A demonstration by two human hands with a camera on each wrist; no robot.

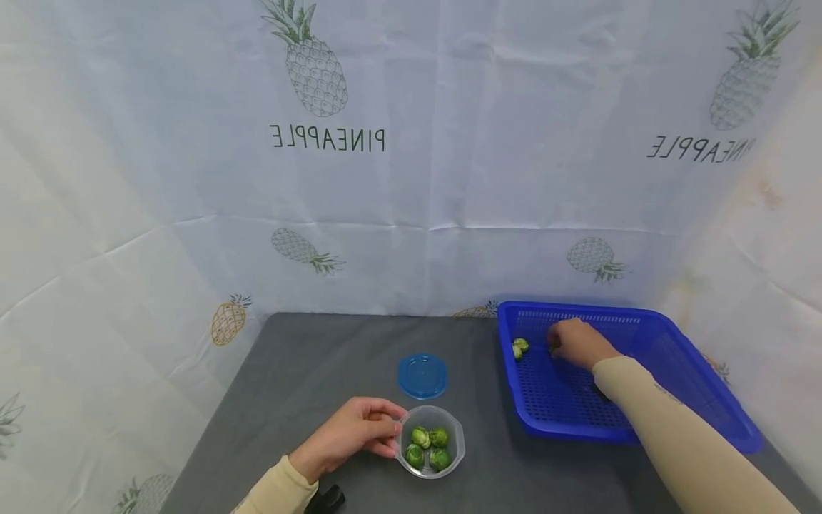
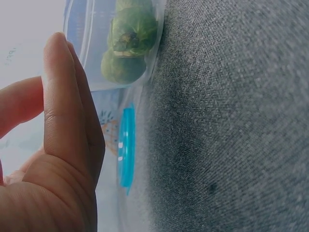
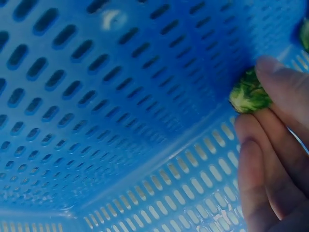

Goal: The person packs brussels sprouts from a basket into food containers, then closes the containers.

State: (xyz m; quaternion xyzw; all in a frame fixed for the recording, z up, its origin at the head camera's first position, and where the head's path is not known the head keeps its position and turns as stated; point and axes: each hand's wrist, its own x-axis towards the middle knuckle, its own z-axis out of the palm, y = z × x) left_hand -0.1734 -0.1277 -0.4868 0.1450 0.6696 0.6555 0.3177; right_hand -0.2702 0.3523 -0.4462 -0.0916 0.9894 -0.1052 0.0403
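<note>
My left hand [image 1: 362,432] is beside a clear plastic container [image 1: 461,442], its fingertips right at the rim on the left side. Seen from the left wrist, the nearest fingers [image 2: 60,106] are fairly straight against the container wall. Several green Brussels sprouts [image 1: 439,437] lie inside the container. Over in the blue basket [image 1: 529,421], my right hand [image 1: 581,343] pinches one Brussels sprout [image 3: 251,92] between thumb and fingers, low near the basket's slotted wall. Two more sprouts [image 1: 521,345] sit at the basket's left side.
Behind the container lies a round blue lid [image 1: 422,376], flat on the grey tabletop [image 1: 257,400]. A black object [image 1: 326,500] shows under the left wrist. Pineapple-printed cloth [image 1: 411,178] hangs behind the table and along its sides.
</note>
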